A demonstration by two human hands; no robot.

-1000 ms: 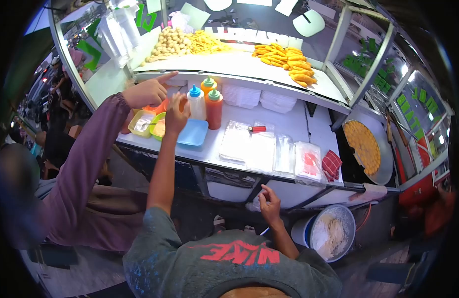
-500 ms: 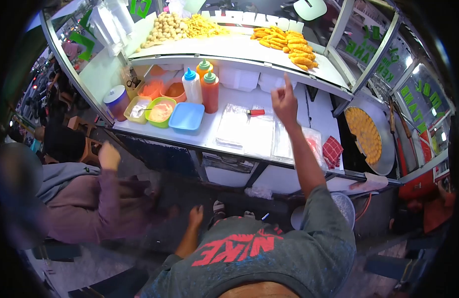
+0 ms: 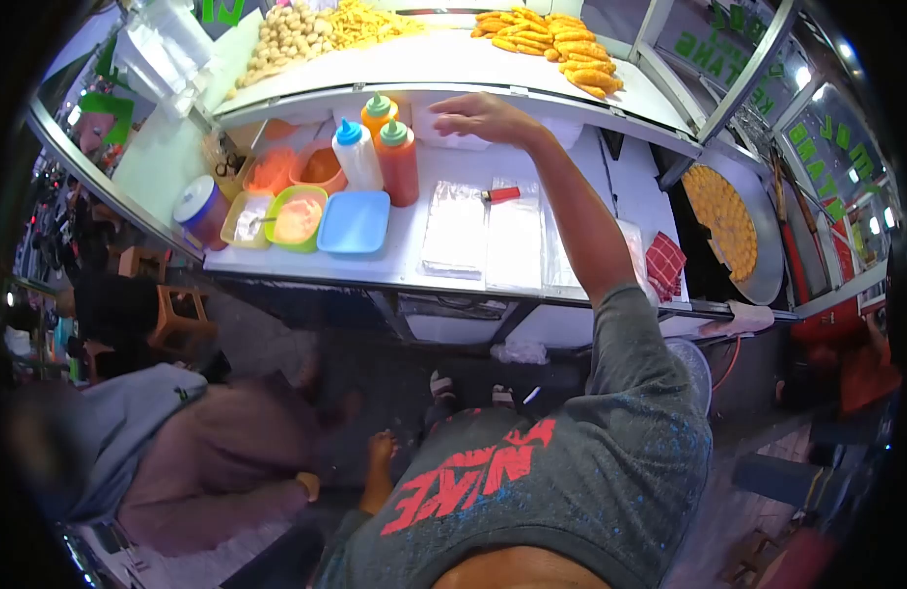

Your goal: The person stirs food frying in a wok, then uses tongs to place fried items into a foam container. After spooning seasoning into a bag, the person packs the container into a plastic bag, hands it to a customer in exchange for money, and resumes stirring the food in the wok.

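My right hand (image 3: 478, 118) is stretched over the counter (image 3: 453, 162), fingers extended to the left, holding nothing. It is to the right of the red sauce bottle (image 3: 398, 165), the orange bottle (image 3: 378, 110) and the white bottle with a blue cap (image 3: 356, 157), apart from them. Low in front of my body hangs my left hand (image 3: 382, 447), small in view, its fingers loosely apart with nothing visible in them. Below my right forearm a red lighter (image 3: 502, 195) lies on plastic packets (image 3: 455, 226). A blue container (image 3: 354, 222) stands beside a green bowl (image 3: 297, 218).
Fried pieces (image 3: 571, 49) and pale balls (image 3: 286, 41) lie on the upper shelf. A round pan (image 3: 728, 226) is at the right, near a red checked cloth (image 3: 664, 265). At the lower left is another person (image 3: 208, 452). A bucket (image 3: 691, 368) shows beside my right shoulder.
My left hand has come down from beside the bottles. My right hand has risen over the counter, then swung left, its pointing finger lowered. The other person's raised arm has dropped away from the counter.
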